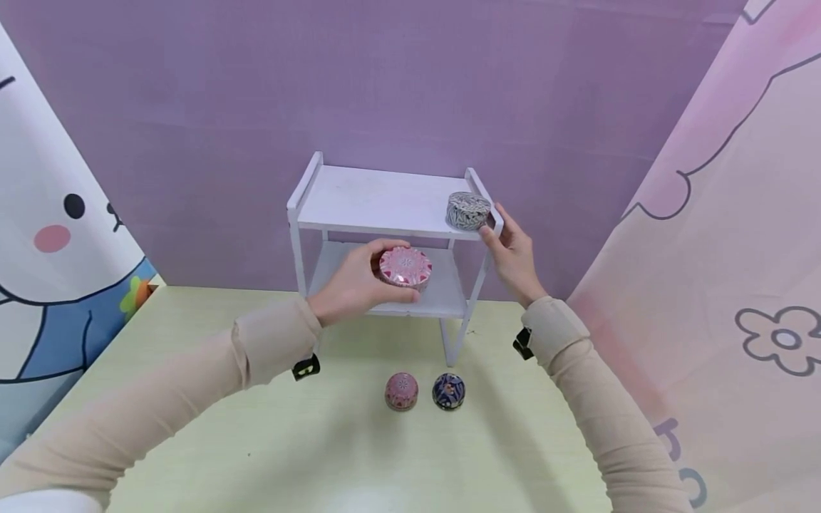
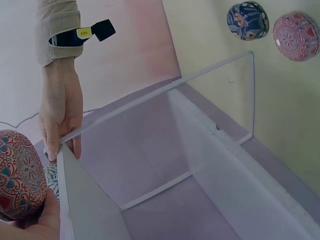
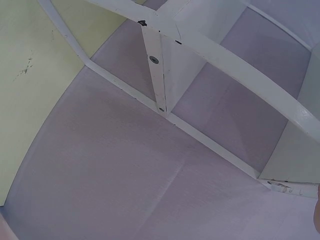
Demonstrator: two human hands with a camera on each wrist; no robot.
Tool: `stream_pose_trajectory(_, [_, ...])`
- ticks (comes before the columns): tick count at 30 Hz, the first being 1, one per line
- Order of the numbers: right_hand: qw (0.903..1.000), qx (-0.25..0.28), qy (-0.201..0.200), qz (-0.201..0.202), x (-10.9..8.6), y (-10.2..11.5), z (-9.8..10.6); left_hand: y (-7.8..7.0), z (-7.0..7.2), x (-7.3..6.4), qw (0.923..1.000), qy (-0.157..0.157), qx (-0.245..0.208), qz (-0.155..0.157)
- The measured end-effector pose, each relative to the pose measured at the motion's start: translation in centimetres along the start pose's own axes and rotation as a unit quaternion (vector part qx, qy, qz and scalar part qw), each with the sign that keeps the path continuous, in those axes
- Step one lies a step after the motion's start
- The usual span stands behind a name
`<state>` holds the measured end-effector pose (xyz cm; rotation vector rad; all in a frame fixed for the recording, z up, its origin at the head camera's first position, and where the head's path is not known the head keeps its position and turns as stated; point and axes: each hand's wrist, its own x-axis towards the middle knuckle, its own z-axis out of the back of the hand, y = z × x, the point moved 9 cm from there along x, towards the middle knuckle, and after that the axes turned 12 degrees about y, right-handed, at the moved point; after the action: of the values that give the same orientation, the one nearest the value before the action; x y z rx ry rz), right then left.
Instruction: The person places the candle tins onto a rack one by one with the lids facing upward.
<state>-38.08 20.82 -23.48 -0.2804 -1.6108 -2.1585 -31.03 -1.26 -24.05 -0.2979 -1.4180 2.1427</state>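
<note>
Pink and patterned, the round tin (image 1: pixel 405 266) is pinched in our left hand (image 1: pixel 355 283), thumb along its near side and fingers round the far side, its lid facing up. It is held off the table (image 1: pixel 212 320), at the front of the white rack (image 1: pixel 378 197); we cannot tell exactly how far it stands from the upper shelf's edge. Our right hand (image 1: pixel 517 261) pinches the rack's near corner, thumb in front and fingers around the side rail. Just beside that thumb, on the upper shelf, sits the black-and-white tin (image 1: pixel 468 211); we cannot tell whether the thumb touches it.

Nearer to us than both hands, between our forearms, a second pink tin (image 1: pixel 401 392) and a dark blue tin (image 1: pixel 448 391) stand side by side on the table, slightly apart.

We judge the step in hand to be shelving the pink tin while the right hand steadies the rack. If so, the next move calls for keeping the tin level, clearing the shelf's front edge, and lowering it left of the black-and-white tin without nudging it.
</note>
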Motion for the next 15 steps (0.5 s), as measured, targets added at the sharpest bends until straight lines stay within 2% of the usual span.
stream_pose_trajectory(8, [1.0000,-0.004,0.004,0.005,-0.2,0.2,-0.2,-1.0,0.8,1.2,0.9996,-0.001,0.026,-0.012])
stream_pose_trajectory(11, [0.9999,-0.008,0.004,0.007,-0.3,0.4,-0.1,-1.3,0.9,1.7,0.9996,0.006,0.024,-0.014])
stream_pose_trajectory(15, [0.9999,-0.010,0.002,0.005,-0.3,0.4,-0.1,-1.8,1.3,2.5,0.9998,-0.002,0.016,-0.015])
